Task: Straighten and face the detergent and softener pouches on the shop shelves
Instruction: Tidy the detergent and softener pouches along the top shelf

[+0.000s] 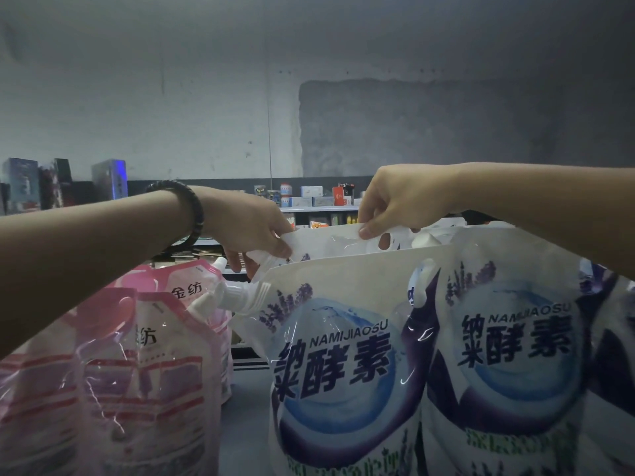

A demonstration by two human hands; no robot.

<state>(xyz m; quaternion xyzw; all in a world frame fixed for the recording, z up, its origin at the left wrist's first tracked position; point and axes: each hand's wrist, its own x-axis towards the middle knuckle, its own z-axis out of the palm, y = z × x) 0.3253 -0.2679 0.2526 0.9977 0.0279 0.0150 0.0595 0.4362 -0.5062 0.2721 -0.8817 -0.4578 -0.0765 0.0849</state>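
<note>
Most of the rear pouch (330,241) is hidden: only its white top strip, with a cut-out handle hole, shows above the front pouch (336,365) standing just before it. The bottoms of all the near pouches are cut off by the lower edge of the view. A further pouch at the far right edge is mostly out of view and under the right forearm, and the small print low on the blue-and-purple fronts is too blurred to read.

The front pouch faces the camera, its white spout (237,298) pointing left. Just to its right, touching it, stands the right pouch (515,338) with the same print. To the left, across a gap of grey shelf (244,427), stand the pink pouches (137,379), one behind another, partly covered by the left forearm. Far behind, a far shelf (319,208) carries small boxes (311,192). Dark boxes (20,183) stand at the far left, and a grey patched wall (412,132) rises beyond.

The left hand (254,228), with a dark bracelet (194,209) on its wrist, pinches the rear pouch's top left corner, fingers curled on the film. The right hand (395,201) pinches the same top edge just left of the handle hole, thumb in front. Both hands reach over the front row, and the rear pouch hangs upright between them.
</note>
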